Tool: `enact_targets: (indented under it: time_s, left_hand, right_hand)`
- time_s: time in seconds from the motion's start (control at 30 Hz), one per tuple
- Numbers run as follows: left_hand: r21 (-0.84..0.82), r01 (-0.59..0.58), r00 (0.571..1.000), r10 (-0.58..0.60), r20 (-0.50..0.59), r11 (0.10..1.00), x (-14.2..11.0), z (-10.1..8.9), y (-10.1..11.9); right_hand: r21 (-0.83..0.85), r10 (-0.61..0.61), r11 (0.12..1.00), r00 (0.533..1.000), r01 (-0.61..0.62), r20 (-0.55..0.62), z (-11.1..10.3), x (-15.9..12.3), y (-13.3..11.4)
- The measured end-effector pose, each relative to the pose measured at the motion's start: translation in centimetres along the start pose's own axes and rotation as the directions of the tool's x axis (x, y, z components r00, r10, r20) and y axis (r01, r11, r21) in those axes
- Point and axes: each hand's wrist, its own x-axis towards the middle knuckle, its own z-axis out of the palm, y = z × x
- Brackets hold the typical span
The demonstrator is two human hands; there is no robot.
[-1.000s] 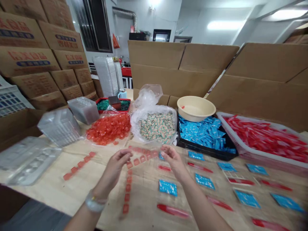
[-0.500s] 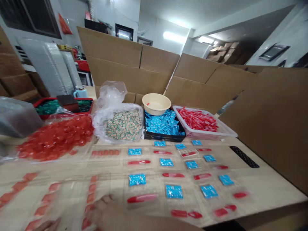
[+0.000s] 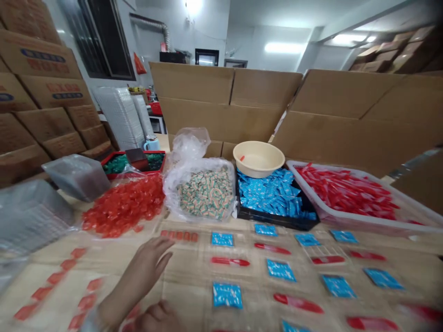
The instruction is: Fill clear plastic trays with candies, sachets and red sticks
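Two bare hands: left (image 3: 150, 263), right (image 3: 157, 318)

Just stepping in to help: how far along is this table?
Done: blue packets and red sticks lie spaced in rows across the table, with red cubes in short lines. In hand: the left hand, open and empty, hovers near them. To go: the black tray and white basket sit heaped, and the bag of red sweets looks full.

Small red candies (image 3: 178, 236) in one straight row; lying flat
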Motion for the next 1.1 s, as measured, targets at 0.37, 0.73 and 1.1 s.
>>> enact_targets:
  time_s: [0.37,0.73,1.1]
  left_hand:
    - [0.062,0.305,0.95,-0.308,0.052,0.95,17.6,7.1,0.9]
    - [-0.007,0.254,0.966,-0.253,0.057,0.967,17.5,9.1,1.9]
    - [-0.185,0.04,0.997,-0.028,0.07,0.982,16.8,9.3,2.9]
  right_hand:
    - [-0.059,0.642,0.745,0.739,-0.664,-0.207,-14.7,0.0,24.0]
    - [-0.311,0.586,0.73,0.792,-0.609,-0.174,-13.1,1.5,25.8]
    - [-0.203,0.539,0.807,0.832,-0.555,-0.131,-13.2,1.0,26.3]
